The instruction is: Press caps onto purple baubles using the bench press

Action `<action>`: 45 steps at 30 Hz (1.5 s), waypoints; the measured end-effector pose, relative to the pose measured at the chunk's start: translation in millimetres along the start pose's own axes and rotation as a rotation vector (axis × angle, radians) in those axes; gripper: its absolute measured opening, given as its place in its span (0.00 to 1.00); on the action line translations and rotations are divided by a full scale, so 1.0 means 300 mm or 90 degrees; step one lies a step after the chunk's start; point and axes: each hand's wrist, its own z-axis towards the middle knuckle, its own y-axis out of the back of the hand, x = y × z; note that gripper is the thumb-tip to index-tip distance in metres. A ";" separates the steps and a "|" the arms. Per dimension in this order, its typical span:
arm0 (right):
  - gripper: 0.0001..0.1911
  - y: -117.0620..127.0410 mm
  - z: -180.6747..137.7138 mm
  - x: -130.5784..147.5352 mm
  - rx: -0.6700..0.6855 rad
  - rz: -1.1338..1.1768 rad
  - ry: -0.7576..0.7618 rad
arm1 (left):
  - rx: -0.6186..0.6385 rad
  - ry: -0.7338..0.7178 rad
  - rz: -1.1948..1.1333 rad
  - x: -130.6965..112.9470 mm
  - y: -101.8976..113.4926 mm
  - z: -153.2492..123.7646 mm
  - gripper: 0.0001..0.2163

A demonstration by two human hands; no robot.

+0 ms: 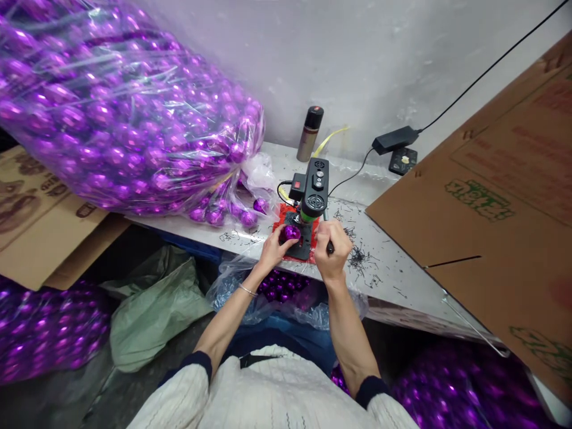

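In the middle of the head view a small black bench drill press [315, 187] stands over a red mat [282, 219] on the table. Pinched between the fingers of my left hand [273, 249] is a shiny purple ball ornament [292, 233], held at the machine's base plate [300, 251] beneath the head. My right hand [333, 245] is wrapped round the black-knobbed lever handle [330, 247] on the machine's right side. Just left of the base, a few loose purple balls [248, 218] lie at the mouth of a big clear bag [134, 119].
Dark shavings [357, 256] litter the table [388, 268]. A spray can [310, 134] and a black power adapter [395, 140] sit by the wall. A cardboard box [491, 196] leans in at right. Below the table edge, an open bag holds purple balls [281, 287].
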 end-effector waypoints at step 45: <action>0.10 -0.092 -0.196 -0.100 -0.079 0.031 0.031 | 0.070 -0.187 0.015 0.049 -0.047 0.029 0.25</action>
